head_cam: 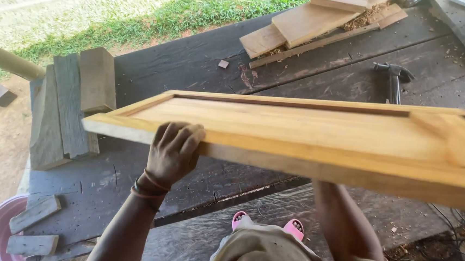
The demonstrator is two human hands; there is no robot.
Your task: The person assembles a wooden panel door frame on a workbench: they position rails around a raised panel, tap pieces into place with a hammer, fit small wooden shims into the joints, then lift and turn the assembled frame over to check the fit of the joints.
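The left hand (pixel 174 149) clamps the near edge of the wooden door panel (pixel 308 133), steadying it raised off the workbench (pixel 193 68); the right hand's grip is hidden beneath

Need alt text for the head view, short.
A person's left hand grips the near edge of a long pale wooden framed panel held above a dark plank workbench; the right hand is hidden beneath it. A black hammer lies behind.
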